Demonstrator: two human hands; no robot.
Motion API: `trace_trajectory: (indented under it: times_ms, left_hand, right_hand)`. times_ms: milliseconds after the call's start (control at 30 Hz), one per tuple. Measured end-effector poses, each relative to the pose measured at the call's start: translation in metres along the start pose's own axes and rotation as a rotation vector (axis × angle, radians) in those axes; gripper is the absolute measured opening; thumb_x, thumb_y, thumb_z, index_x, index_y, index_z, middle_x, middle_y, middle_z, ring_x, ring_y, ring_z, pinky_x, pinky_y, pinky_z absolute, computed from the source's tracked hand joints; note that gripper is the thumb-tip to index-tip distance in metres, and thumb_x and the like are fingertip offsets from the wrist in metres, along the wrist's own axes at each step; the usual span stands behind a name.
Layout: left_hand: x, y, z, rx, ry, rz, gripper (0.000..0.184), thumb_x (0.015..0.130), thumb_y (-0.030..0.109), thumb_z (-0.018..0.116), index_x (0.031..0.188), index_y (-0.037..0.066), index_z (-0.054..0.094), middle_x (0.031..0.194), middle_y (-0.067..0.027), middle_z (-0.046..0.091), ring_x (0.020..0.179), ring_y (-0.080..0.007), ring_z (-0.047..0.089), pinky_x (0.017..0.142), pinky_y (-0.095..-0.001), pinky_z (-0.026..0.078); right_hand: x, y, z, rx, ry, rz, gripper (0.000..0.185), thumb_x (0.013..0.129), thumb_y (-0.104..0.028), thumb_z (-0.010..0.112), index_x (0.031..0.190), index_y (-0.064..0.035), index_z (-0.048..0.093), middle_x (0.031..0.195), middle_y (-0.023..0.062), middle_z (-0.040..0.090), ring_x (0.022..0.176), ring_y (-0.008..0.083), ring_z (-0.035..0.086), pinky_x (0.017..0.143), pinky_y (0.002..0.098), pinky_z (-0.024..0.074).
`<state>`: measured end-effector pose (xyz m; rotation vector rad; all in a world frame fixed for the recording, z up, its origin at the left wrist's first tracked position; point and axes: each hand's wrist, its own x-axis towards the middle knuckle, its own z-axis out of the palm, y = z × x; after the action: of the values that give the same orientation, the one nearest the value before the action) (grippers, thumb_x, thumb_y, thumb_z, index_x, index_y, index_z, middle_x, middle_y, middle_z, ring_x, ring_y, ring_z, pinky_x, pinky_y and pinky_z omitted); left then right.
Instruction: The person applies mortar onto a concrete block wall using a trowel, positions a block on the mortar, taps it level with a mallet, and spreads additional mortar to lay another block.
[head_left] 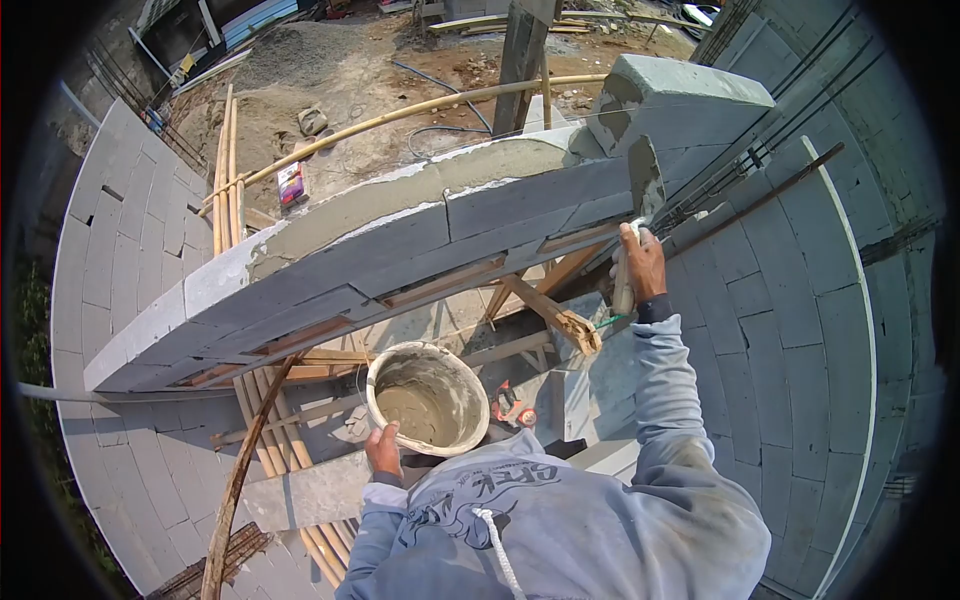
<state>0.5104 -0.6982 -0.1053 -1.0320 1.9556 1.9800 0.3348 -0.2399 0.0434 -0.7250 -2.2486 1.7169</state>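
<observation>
My right hand [643, 262] is wrapped round the handle of a trowel [648, 180], whose mortar-smeared blade points up beside the wall's right end. With its fingers on the near left rim, my left hand [383, 450] holds a round bucket [470, 395]. Grey wet mortar [415, 412] lies in the bottom of the bucket. In front of me runs a wall of light blocks [340, 270], with a layer of mortar [400, 192] spread along its top. One block [690, 100] sits on top of the wall at the right end.
Block walls stand at the left [130, 230] and right [790, 370]. Bamboo poles [228, 180] lean beyond the wall. A wooden post [522, 70] rises behind it. Below are timber props [555, 315] and a red tape measure [515, 408]. A rough stick [240, 480] slants at lower left.
</observation>
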Motion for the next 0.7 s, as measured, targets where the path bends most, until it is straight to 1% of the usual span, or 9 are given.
trace_trajectory:
  times_ms: [33, 133, 233, 300, 400, 467, 567, 633, 700]
  left_hand:
    - [-0.001, 0.0, -0.003, -0.002, 0.007, -0.003, 0.021, 0.079, 0.014, 0.061, 0.088, -0.005, 0.061, 0.081, -0.005, 0.059, 0.073, -0.0129, 0.053, 0.067, -0.0276, 0.044]
    - [0.012, -0.006, -0.009, -0.055, 0.018, 0.003, 0.019, 0.077, 0.014, 0.062, 0.083, -0.004, 0.06, 0.074, -0.0022, 0.055, 0.066, -0.0109, 0.047, 0.06, -0.0279, 0.04]
    - [0.012, 0.009, -0.002, -0.007, 0.018, 0.106, 0.022, 0.077, 0.019, 0.063, 0.076, -0.003, 0.06, 0.066, -0.0015, 0.053, 0.063, -0.0101, 0.045, 0.058, -0.0277, 0.038]
    - [0.006, 0.027, -0.002, 0.161, -0.012, 0.163, 0.023, 0.078, 0.02, 0.062, 0.077, -0.003, 0.06, 0.066, -0.0012, 0.053, 0.063, -0.0098, 0.046, 0.059, -0.0278, 0.039]
    - [0.003, 0.036, 0.0, 0.072, -0.07, 0.134, 0.021, 0.08, 0.018, 0.061, 0.083, -0.003, 0.061, 0.072, -0.0011, 0.057, 0.067, -0.0089, 0.049, 0.062, -0.0256, 0.04]
    - [0.001, 0.047, 0.004, 0.019, -0.156, 0.128, 0.023, 0.082, 0.015, 0.058, 0.095, -0.003, 0.063, 0.081, -0.0015, 0.062, 0.074, -0.0088, 0.054, 0.069, -0.0234, 0.043]
    - [-0.007, 0.066, 0.011, 0.115, -0.24, 0.168, 0.022, 0.082, 0.015, 0.058, 0.093, -0.003, 0.064, 0.08, -0.0012, 0.062, 0.072, -0.0082, 0.054, 0.068, -0.0232, 0.043]
    - [-0.021, 0.085, 0.024, 0.1, -0.221, 0.25, 0.02, 0.081, 0.016, 0.059, 0.083, -0.003, 0.063, 0.069, -0.0001, 0.058, 0.063, -0.0077, 0.048, 0.059, -0.0256, 0.041]
    - [-0.025, 0.09, 0.031, 0.122, -0.249, 0.288, 0.021, 0.08, 0.018, 0.06, 0.079, -0.003, 0.062, 0.063, -0.0002, 0.056, 0.059, -0.0077, 0.046, 0.055, -0.0271, 0.04]
  right_hand:
    - [-0.016, 0.005, 0.005, 0.052, 0.023, 0.053, 0.036, 0.088, -0.037, 0.057, 0.083, -0.0012, 0.053, 0.061, 0.0104, 0.055, 0.045, 0.0212, 0.054, 0.044, 0.0347, 0.0452]
    - [-0.048, 0.04, 0.01, -0.445, -0.04, -0.462, 0.032, 0.086, -0.033, 0.061, 0.089, -0.0013, 0.053, 0.063, 0.0151, 0.056, 0.053, 0.031, 0.058, 0.053, 0.0405, 0.0477]
    - [-0.101, 0.025, 0.022, -0.752, -0.388, -0.451, 0.031, 0.081, -0.028, 0.065, 0.094, -0.0032, 0.054, 0.071, 0.0198, 0.059, 0.068, 0.0367, 0.061, 0.063, 0.0454, 0.0473]
    - [-0.128, 0.03, 0.038, -0.891, -0.544, -0.524, 0.032, 0.075, -0.027, 0.07, 0.095, -0.0063, 0.056, 0.084, 0.0199, 0.058, 0.077, 0.0367, 0.061, 0.064, 0.0458, 0.0477]
    - [-0.136, 0.056, 0.061, -1.131, -0.728, -0.645, 0.034, 0.069, -0.023, 0.07, 0.098, -0.0082, 0.059, 0.088, 0.0164, 0.053, 0.074, 0.0354, 0.061, 0.062, 0.044, 0.049]
    - [-0.143, 0.07, 0.086, -1.209, -0.76, -0.725, 0.016, 0.079, -0.016, 0.056, 0.092, -0.0065, 0.059, 0.082, 0.0153, 0.054, 0.073, 0.0316, 0.062, 0.061, 0.0423, 0.0498]
    - [-0.141, 0.094, 0.132, -1.282, -0.821, -0.697, 0.024, 0.09, -0.017, 0.042, 0.086, -0.0053, 0.062, 0.082, 0.0163, 0.06, 0.076, 0.0293, 0.064, 0.061, 0.0408, 0.0504]
    - [-0.141, 0.099, 0.162, -1.237, -0.761, -0.573, 0.032, 0.093, -0.021, 0.04, 0.076, -0.0079, 0.065, 0.078, 0.0146, 0.064, 0.078, 0.0277, 0.065, 0.062, 0.0394, 0.0507]
    - [-0.149, 0.094, 0.175, -1.188, -0.775, -0.679, 0.03, 0.089, -0.018, 0.044, 0.07, -0.0087, 0.065, 0.074, 0.0125, 0.065, 0.073, 0.0273, 0.066, 0.062, 0.0385, 0.051]
